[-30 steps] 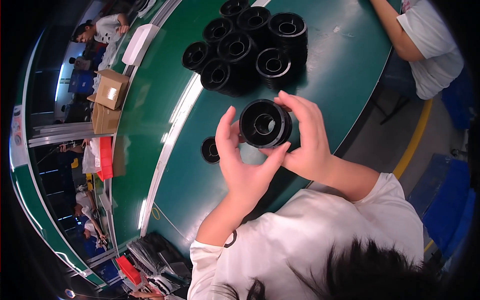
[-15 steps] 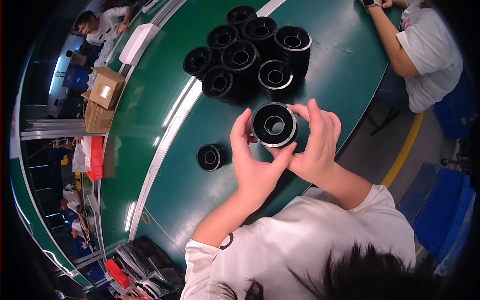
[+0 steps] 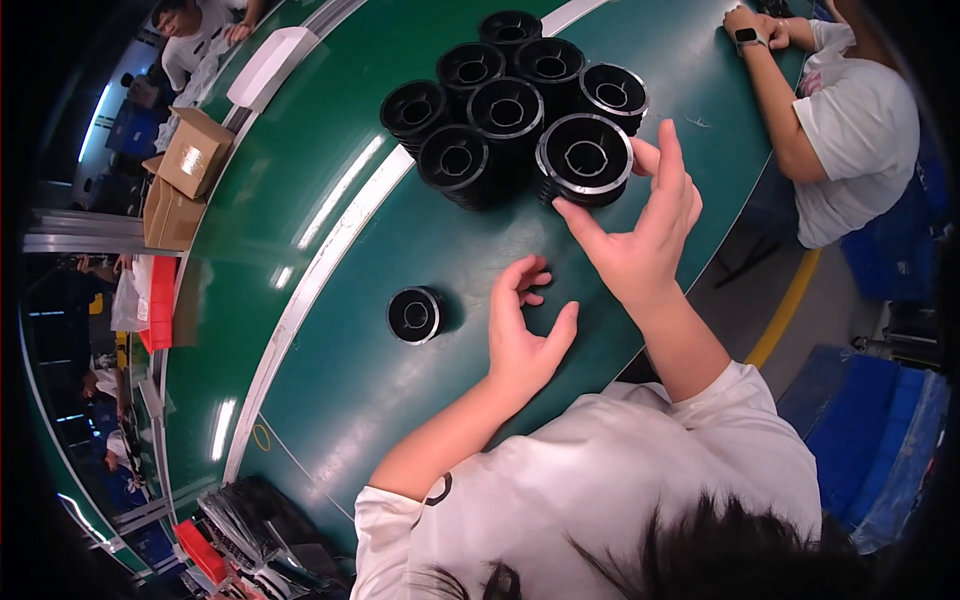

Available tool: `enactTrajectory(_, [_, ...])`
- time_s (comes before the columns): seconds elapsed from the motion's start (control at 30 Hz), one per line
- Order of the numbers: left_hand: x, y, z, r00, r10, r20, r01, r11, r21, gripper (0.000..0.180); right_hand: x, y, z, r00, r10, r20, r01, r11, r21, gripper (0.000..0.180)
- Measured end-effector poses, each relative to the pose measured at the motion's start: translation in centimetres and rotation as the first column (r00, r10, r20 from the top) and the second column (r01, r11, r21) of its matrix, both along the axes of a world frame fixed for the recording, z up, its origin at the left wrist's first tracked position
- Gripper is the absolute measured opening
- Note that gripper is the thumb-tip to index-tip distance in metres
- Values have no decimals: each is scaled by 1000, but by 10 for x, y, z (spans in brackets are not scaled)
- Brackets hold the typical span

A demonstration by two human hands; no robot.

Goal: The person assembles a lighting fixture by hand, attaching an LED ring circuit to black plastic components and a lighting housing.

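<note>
My right hand (image 3: pixel 640 235) grips a black round spool (image 3: pixel 585 158) by its rim, at the near edge of a cluster of several stacked black spools (image 3: pixel 505 105) on the green belt (image 3: pixel 330 150). My left hand (image 3: pixel 520 335) hovers lower, fingers apart and curled, holding nothing. A small black ring-shaped part (image 3: pixel 415 314) lies alone on the belt to the left of my left hand.
Another person's forearm with a wristwatch (image 3: pixel 775 75) rests on the belt at the upper right. Cardboard boxes (image 3: pixel 185 165) and a white tray (image 3: pixel 268 65) sit beyond the belt's left rail. Blue crates (image 3: pixel 870 430) stand on the floor at the right.
My right hand has carried the spool up and away from my body to the stack. My left hand has let go of it and stayed back.
</note>
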State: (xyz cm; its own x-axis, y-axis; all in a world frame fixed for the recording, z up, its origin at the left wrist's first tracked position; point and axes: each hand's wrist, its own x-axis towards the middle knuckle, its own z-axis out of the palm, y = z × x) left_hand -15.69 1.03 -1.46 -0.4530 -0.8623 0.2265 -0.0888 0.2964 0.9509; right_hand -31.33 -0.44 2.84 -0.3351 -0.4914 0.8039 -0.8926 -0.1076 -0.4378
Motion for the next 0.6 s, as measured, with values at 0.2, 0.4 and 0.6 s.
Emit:
enactTrajectory(0.2, [-3, -5, -9, 1000, 1, 10, -2, 999, 52, 57, -3, -11, -7, 997, -74, 14, 74, 997, 14, 95])
enactTrajectory(0.4, [-5, -6, -10, 1000, 20, -5, -20, 1000, 23, 56, -2, -16, -8, 994, -105, -44, 107, 993, 48, 95])
enactTrajectory(0.6, [-4, -5, -5, 999, -16, 50, 14, 999, 45, 54, -3, -17, -10, 988, -139, -70, 143, 988, 64, 94])
